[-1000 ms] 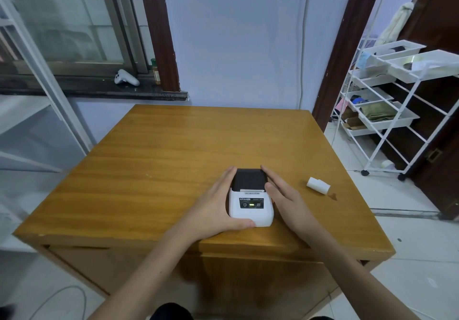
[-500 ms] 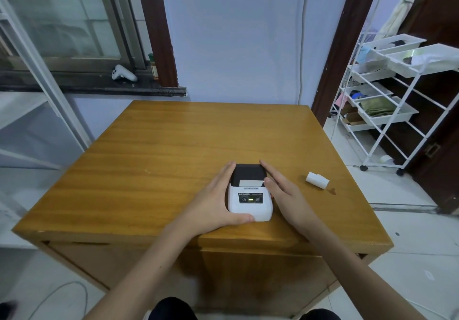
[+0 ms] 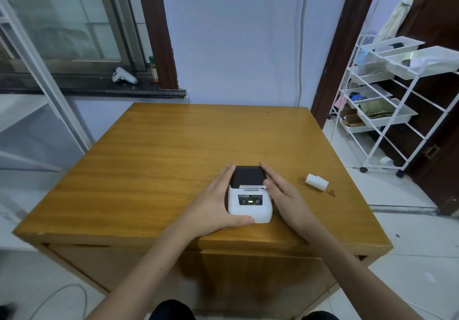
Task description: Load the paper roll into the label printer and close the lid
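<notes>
A small white label printer (image 3: 249, 201) with a black lid stands near the front edge of the wooden table (image 3: 173, 146), its green light on. The lid lies down, with a thin white strip showing at its front edge. My left hand (image 3: 216, 203) wraps the printer's left side, thumb across its front corner. My right hand (image 3: 283, 195) rests flat against the printer's right side, thumb at the lid's front corner. A white paper roll (image 3: 317, 182) lies on the table to the right, apart from both hands.
A white wire shelf cart (image 3: 387, 101) with trays stands on the floor to the right of the table. A white controller (image 3: 123, 75) and a small bottle (image 3: 154, 69) sit on the window sill behind. The table's front edge is close to the printer.
The view has shifted slightly. Both hands stay on the printer's sides; a white strip now shows more at the lid's front edge.
</notes>
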A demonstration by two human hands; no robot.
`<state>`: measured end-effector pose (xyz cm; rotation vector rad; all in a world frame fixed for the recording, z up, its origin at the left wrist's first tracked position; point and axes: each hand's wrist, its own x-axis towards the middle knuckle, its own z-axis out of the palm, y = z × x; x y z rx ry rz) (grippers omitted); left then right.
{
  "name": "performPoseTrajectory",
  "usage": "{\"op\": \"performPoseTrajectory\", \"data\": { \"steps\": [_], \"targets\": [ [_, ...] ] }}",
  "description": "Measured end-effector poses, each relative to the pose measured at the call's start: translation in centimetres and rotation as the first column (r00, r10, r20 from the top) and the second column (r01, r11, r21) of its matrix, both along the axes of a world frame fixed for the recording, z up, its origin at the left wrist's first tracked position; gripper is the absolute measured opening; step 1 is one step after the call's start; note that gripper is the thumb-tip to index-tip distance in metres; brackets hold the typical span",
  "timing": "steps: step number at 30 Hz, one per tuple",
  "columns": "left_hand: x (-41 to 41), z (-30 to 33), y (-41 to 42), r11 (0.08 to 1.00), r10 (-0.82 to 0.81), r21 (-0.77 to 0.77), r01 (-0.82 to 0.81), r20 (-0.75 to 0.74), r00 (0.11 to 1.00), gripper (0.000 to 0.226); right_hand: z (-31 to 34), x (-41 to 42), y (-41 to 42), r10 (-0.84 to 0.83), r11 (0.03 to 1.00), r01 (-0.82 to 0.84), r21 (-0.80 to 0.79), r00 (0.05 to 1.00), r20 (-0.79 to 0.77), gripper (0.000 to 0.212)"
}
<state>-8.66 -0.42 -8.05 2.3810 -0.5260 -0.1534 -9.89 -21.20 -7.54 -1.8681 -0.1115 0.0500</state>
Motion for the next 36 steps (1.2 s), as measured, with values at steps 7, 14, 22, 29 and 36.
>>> {"op": "performPoseTrajectory", "data": {
  "steps": [7, 14, 22, 29, 36],
  "targets": [
    [0.0, -0.1, 0.1, 1.0, -0.004, -0.023, 0.005, 0.005, 1.0, 0.127, 0.1, -0.2, 0.0, 0.003, 1.0, -0.003, 0.005, 1.0, -0.006, 0.044],
    [0.0, -0.1, 0.0, 1.0, 0.002, -0.02, -0.002, 0.009, 1.0, 0.127, 0.1, -0.1, 0.1, 0.003, 1.0, -0.003, -0.006, 1.0, 0.001, 0.045],
    [0.4, -0.4, -0.1, 0.999, 0.027, -0.037, -0.026, 0.014, 1.0, 0.126, 0.0, 0.4, 0.1, -0.009, 0.999, 0.009, -0.047, 1.0, 0.006, 0.047],
    [0.5, -0.5, 0.0, 0.998, 0.028, -0.052, -0.028, 0.001, 1.0, 0.123, 0.1, 0.6, 0.3, -0.02, 0.997, 0.02, -0.076, 1.0, -0.008, 0.047],
    [0.5, -0.4, 0.1, 0.995, 0.021, -0.1, -0.024, -0.037, 0.999, 0.12, 0.3, 0.4, 1.0, -0.064, 0.991, 0.062, -0.117, 0.998, -0.009, 0.047]
  ]
}}
